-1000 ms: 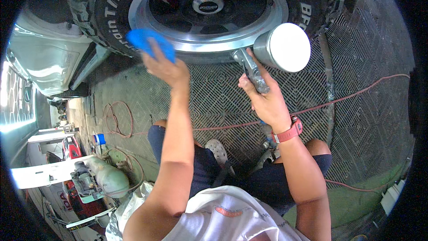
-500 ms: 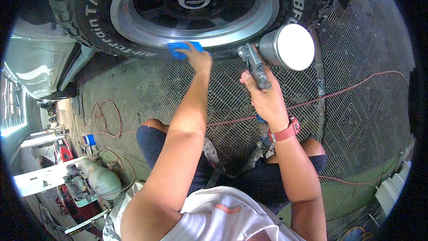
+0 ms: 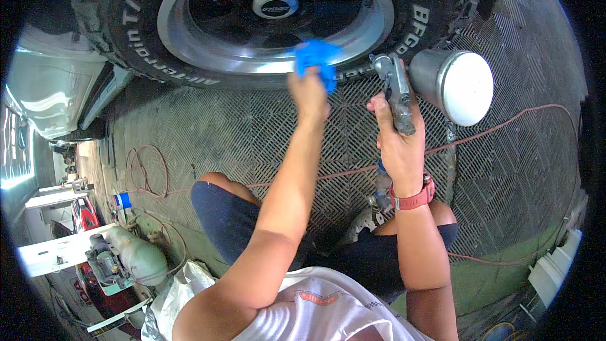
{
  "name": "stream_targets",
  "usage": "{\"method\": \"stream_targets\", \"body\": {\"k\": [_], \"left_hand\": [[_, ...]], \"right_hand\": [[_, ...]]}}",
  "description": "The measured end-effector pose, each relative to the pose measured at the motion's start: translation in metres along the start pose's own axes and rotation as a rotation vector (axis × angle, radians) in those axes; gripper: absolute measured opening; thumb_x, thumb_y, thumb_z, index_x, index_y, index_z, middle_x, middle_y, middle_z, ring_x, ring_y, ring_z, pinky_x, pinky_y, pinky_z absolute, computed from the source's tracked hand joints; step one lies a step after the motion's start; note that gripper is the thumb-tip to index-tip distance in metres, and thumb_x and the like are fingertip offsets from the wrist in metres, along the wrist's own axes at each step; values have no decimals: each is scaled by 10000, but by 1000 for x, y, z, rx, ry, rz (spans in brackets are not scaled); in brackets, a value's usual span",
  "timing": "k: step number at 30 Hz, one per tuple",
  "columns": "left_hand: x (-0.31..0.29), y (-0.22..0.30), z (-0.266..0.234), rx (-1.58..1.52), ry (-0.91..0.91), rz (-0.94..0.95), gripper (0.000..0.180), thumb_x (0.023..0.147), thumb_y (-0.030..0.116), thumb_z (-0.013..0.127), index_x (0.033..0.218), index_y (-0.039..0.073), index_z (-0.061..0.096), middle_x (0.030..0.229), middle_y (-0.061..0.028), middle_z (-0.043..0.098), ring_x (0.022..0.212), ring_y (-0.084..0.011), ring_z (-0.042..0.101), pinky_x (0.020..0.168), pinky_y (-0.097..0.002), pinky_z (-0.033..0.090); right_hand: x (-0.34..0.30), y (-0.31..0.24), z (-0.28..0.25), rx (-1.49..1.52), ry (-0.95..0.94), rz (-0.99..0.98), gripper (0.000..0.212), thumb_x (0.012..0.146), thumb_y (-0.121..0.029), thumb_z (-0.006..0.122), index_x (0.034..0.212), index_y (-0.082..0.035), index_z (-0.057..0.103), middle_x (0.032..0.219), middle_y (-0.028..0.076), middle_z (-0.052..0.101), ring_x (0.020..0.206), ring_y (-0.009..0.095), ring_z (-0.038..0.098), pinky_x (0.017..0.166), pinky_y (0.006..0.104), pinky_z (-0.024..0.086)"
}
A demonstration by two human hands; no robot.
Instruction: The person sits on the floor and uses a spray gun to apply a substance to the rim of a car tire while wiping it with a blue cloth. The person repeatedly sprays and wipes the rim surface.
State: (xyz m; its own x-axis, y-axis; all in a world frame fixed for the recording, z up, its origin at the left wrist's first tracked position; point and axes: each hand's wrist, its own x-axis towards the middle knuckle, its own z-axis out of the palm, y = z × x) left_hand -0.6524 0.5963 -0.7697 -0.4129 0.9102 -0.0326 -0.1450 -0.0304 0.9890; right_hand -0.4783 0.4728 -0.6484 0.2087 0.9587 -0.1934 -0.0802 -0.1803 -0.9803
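A blue cloth (image 3: pixel 319 62) is bunched in my left hand (image 3: pixel 310 98), up against the lower lip of the wheel's silver rim (image 3: pixel 252 63); hand and cloth are smeared by motion. Around the rim sits a black tyre (image 3: pixel 136 44) with raised white lettering. My right hand (image 3: pixel 404 148) grips the handle of a metal spray gun (image 3: pixel 396 91), just right of the cloth. The gun's round cup (image 3: pixel 468 88) points to the right, its pale end toward me. Most of the right fingers are hidden behind the gun.
A red air hose (image 3: pixel 341 175) crosses the patterned floor mat (image 3: pixel 511 170) and coils at the left. At the lower left stand a green air compressor tank (image 3: pixel 136 252) and a white surface (image 3: pixel 60 256). A white vehicle panel (image 3: pixel 60 95) lies left of the tyre.
My left hand has slid to the right along the rim with the blue cloth. My right hand has carried the spray gun to the right and slightly nearer to me.
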Motion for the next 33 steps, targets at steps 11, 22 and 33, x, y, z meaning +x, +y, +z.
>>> {"method": "stream_targets", "body": {"k": [11,22,33], "left_hand": [[82,-30,-112,1888,-58,229,1050,884,203,722,1729,-13,138,1731,-451,37,1632,-609,-17,1304,-691,143],[22,-44,72,816,-630,-69,1009,928,173,662,1715,-48,69,1669,-476,238,1586,-586,242,1322,-505,268],[16,-51,-68,1583,-522,471,915,882,57,699,1697,25,285,1603,-395,415,1480,-498,488,1121,-617,481]], "right_hand": [[-1,17,6,-8,-60,-44,651,1068,-134,702,1654,-20,445,1266,102,704,1047,147,627,1018,318,518],[2,18,6,57,1,-37,382,1088,-178,693,1414,-3,594,1085,72,752,779,84,582,714,267,470],[6,18,5,49,53,-100,278,1106,-267,679,1207,-10,654,1031,77,770,578,27,544,481,203,429]]}}
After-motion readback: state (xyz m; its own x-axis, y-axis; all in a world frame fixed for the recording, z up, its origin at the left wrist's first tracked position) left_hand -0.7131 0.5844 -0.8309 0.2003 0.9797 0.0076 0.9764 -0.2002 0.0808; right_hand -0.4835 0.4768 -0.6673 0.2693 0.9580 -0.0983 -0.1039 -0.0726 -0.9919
